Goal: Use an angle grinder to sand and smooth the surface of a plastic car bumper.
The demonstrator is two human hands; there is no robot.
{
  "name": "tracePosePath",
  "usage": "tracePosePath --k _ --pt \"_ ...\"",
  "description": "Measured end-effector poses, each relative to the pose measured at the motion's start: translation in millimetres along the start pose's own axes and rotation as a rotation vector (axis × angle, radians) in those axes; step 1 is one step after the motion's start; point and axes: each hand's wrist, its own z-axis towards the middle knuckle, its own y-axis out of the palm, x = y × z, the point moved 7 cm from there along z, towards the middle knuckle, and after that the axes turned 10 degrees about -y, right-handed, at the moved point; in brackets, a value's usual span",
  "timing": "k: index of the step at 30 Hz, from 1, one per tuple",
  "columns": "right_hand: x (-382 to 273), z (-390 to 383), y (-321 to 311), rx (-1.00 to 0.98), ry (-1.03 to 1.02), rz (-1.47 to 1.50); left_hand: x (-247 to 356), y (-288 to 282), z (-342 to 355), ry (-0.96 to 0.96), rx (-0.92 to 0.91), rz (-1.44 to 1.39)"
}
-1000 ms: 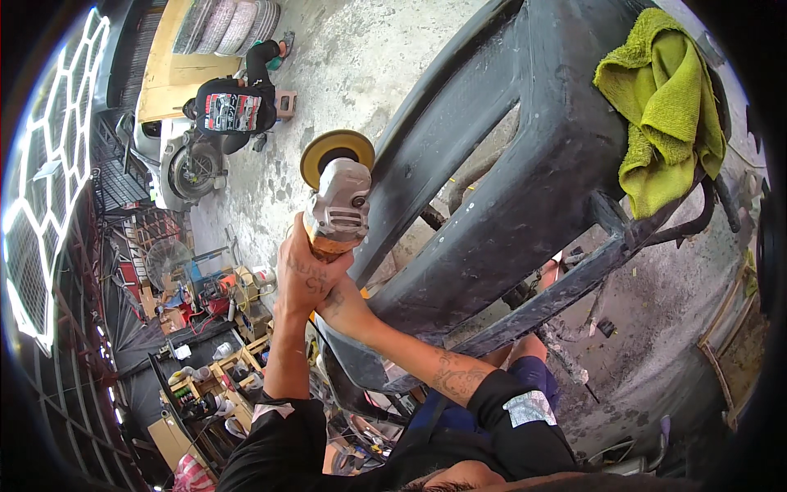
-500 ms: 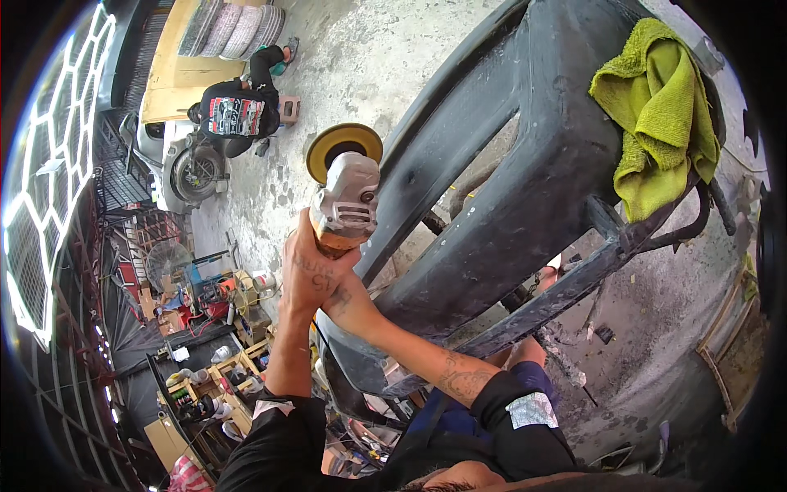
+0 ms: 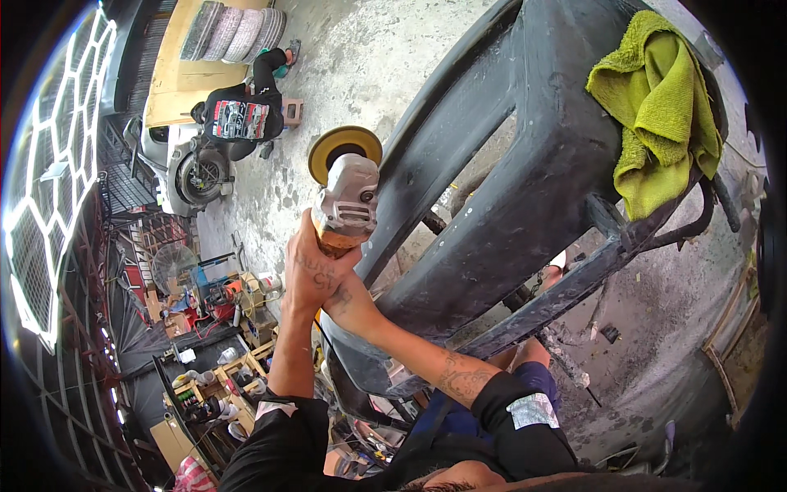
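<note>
An angle grinder [image 3: 344,205] with a silver head, orange body and yellow-rimmed disc [image 3: 345,144] points up and away from me. My left hand [image 3: 310,262] is closed round its body. My right hand [image 3: 343,283] is closed on it too, largely hidden under the left, so its fingers show only in part. Just to the right is a large dark grey bumper-like panel [image 3: 492,246] with long openings; whether the disc touches it I cannot tell. A crumpled yellow-green cloth [image 3: 660,115] is draped over the panel's upper right end.
At the upper left a person [image 3: 239,116] sits on a small stool [image 3: 291,112] beside a wheeled vehicle [image 3: 184,168], below stacked tyres [image 3: 234,31]. Cluttered wooden shelving [image 3: 217,385] lies lower left, and a hexagonal light fixture [image 3: 57,172] runs along the left edge.
The grinder and both my hands have shifted slightly to the right and up compared with a second ago, most of it in the first half second. The grip looks the same.
</note>
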Motion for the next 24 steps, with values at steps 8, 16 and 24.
tracePosePath --k 8,16,24 --pt "7 -3 -1 0.003 0.061 0.038 3 0 -1 0.026 0.027 0.031" --pt "12 -4 -2 0.029 0.064 0.065 4 1 1 0.015 -0.014 0.008" --pt "5 -3 -4 -0.003 0.043 -0.039 -3 4 1 0.015 -0.005 0.040"
